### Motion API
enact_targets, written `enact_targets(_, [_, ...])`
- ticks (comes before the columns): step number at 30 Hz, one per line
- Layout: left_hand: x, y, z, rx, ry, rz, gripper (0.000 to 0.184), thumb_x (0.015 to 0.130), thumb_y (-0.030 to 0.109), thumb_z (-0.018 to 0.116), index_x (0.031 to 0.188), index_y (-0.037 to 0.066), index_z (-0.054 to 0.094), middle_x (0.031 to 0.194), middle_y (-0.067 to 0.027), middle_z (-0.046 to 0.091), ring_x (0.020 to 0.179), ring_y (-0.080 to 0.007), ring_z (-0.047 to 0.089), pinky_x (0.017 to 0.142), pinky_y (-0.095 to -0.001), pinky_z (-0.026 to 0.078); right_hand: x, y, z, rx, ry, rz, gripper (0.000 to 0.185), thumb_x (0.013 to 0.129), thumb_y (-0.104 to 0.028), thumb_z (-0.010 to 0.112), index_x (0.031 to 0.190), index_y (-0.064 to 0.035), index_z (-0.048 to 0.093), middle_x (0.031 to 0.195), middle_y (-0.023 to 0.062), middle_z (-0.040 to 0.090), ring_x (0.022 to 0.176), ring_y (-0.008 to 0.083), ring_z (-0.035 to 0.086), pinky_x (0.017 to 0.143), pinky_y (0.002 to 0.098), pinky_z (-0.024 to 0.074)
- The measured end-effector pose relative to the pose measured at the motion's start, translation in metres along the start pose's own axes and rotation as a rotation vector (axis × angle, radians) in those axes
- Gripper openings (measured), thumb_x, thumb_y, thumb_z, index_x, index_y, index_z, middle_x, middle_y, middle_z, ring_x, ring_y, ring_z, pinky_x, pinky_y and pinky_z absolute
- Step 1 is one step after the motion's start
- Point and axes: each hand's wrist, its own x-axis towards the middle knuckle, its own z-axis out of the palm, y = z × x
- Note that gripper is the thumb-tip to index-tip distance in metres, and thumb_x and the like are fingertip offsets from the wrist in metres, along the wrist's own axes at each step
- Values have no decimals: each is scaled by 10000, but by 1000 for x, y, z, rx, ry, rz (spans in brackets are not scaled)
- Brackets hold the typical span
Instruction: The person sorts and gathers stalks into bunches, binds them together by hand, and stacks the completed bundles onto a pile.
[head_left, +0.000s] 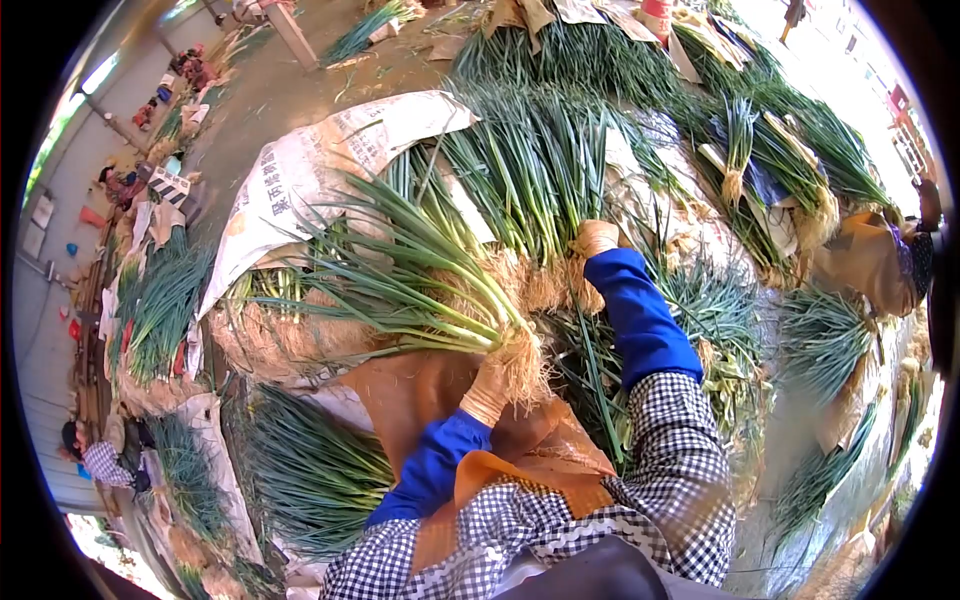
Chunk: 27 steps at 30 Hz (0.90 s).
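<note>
A bunch of green onions (455, 265) lies across my left hand (488, 388), which is closed round it near the pale stalk ends. Its tangled roots (525, 360) hang beside my wrist, and the green leaves fan out to the upper left. My right hand (598, 238), in a tan glove with a blue sleeve, reaches forward to a row of green onions (530, 170). Its fingers look closed round stalks just above the roots, though the fingertips are partly hidden. A printed white sack (290, 185) lies partly under and behind these onions.
More green onions (310, 470) lie in a heap at my left, with loose leaves (720, 310) at my right. A brown apron (410, 395) covers my lap. Large piles (570, 65) lie farther ahead. Other people (105, 465) sit along the left wall, and another person (870, 260) is at right.
</note>
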Motion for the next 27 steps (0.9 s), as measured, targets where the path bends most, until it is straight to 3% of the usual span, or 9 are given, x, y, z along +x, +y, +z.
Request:
enact_targets(3, [3, 0, -4, -77, -69, -53, 287, 813, 56, 562, 1096, 24, 523, 963, -77, 598, 859, -193, 592, 756, -311, 513, -26, 16, 18, 574, 336, -456, 320, 709, -390, 630, 785, -80, 642, 780, 92, 651, 710, 246, 625, 643, 355, 483])
enact_targets(5, [-13, 0, 43, -73, 73, -55, 319, 820, 52, 555, 1135, 34, 506, 976, -79, 591, 870, -204, 588, 788, -352, 505, -100, -7, -17, 923, 17, -111, 297, 721, -345, 644, 723, -52, 596, 683, 76, 615, 599, 211, 577, 601, 350, 468])
enact_targets(9, [-11, -29, 9, -47, 57, -96, 261, 827, 65, 557, 1085, 44, 529, 909, -55, 596, 837, -186, 596, 746, -337, 513, -198, -24, 18, 852, 388, -461, 178, 736, -170, 682, 756, -15, 599, 703, 79, 586, 664, 162, 541, 627, 287, 448])
enact_targets(11, [-16, -37, 5, -23, 44, -186, 223, 827, 59, 552, 1050, 43, 544, 886, -57, 598, 818, -182, 600, 721, -325, 518, -217, -28, 32, 1348, -173, -272, 214, 799, -212, 651, 845, -6, 618, 783, 14, 585, 697, 116, 516, 648, 269, 429])
enact_targets(13, [-20, -43, 4, -78, 46, -183, 230, 824, 44, 554, 1054, 31, 549, 901, -64, 599, 817, -182, 597, 734, -312, 511, -201, -30, 29, 1446, -274, -143, 348, 821, -288, 624, 984, 19, 606, 839, 4, 590, 738, 117, 530, 690, 248, 434])
enact_targets(17, [-8, -56, -15, 95, 180, -33, 251, 804, -4, 554, 1054, 18, 548, 931, -69, 594, 861, -180, 582, 779, -287, 487, -150, -50, 44, 596, 262, -251, 414, 814, -461, 534, 808, -53, 602, 720, 147, 617, 705, 285, 611, 626, 355, 472])
enact_targets(19, [-2, -63, -22, 241, 233, 121, 271, 797, -15, 556, 1067, 8, 545, 970, -74, 590, 873, -176, 578, 783, -282, 484, -153, -61, 40, 297, 454, -150, 301, 821, -363, 546, 658, -110, 554, 605, 82, 566, 571, 284, 578, 503, 368, 454])
enact_targets(23, [3, -66, -22, 253, 213, 219, 309, 781, -42, 556, 1085, 10, 548, 983, -68, 584, 886, -172, 570, 790, -274, 479, -181, -55, 43, 590, 607, -448, 244, 796, -301, 593, 609, -149, 560, 512, 62, 518, 455, 259, 513, 430, 337, 431])
enact_targets(27, [1, -70, -24, 368, 197, 224, 334, 770, -52, 561, 1098, 7, 543, 1013, -62, 578, 896, -159, 561, 800, -270, 473, -160, -39, 46, 328, 631, -138, 329, 829, -423, 557, 697, -124, 596, 533, 22, 560, 460, 172, 546, 450, 269, 457])
